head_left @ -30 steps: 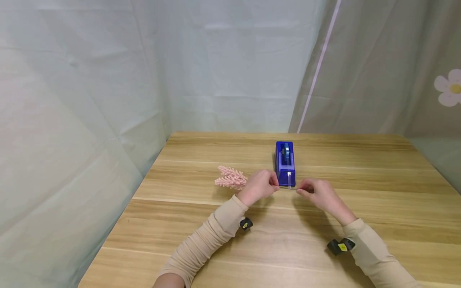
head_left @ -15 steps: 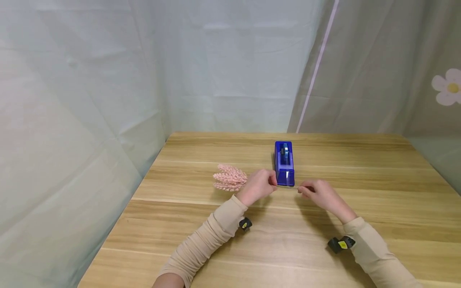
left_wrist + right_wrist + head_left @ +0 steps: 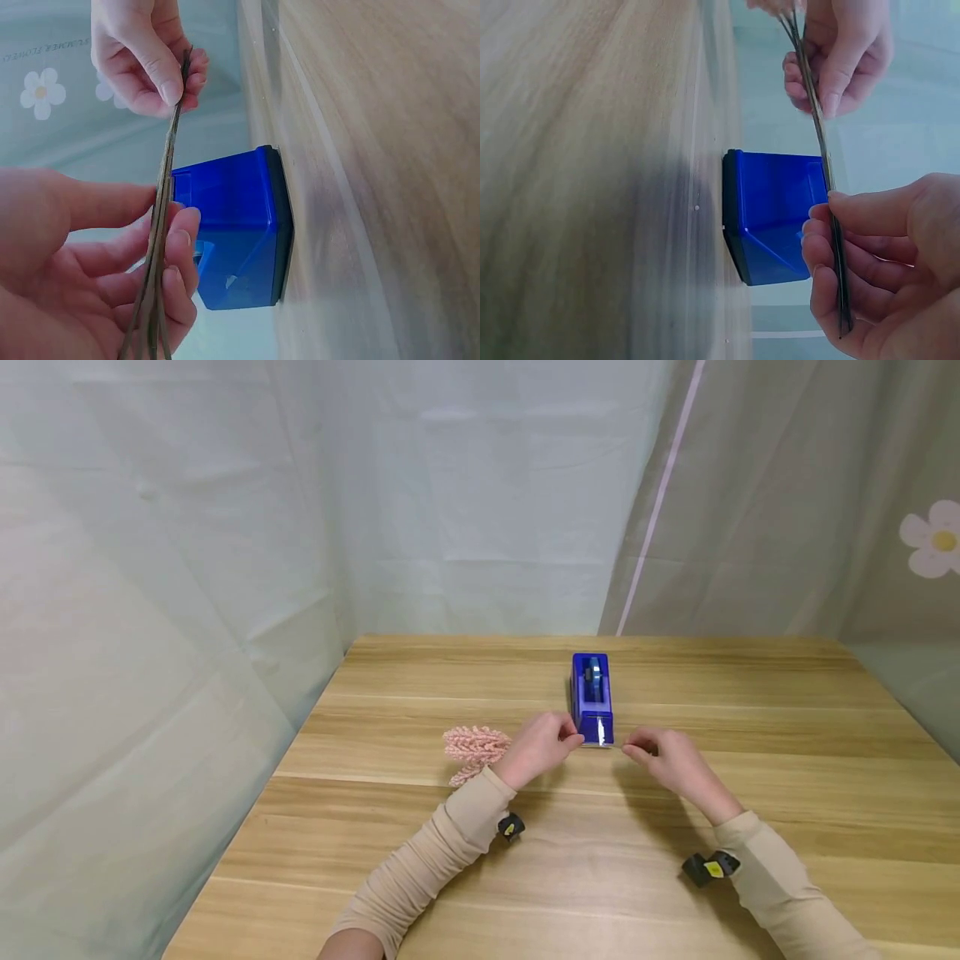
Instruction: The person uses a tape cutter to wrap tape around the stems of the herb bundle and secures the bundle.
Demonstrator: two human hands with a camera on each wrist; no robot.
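Both hands pinching the thin stems in front of the blue tape dispenser

The left hand (image 3: 538,750) and right hand (image 3: 670,762) are holding the stems (image 3: 166,195) stretched between them — fingers (image 3: 174,247) of each hand clamped together on the bundle, just in front of the tape dispenser (image 3: 592,698) on the worktop (image 3: 750,735). The pink flower head (image 3: 472,748) is hanging out behind the left hand, just above the wood.

Wooden worktop (image 3: 600,860) seen beneath fingers. Pale curtain (image 3: 225,527) hung beyond far edge and at left. Grey-green curtain (image 3: 810,502) with white flower print (image 3: 933,539) hung far right.
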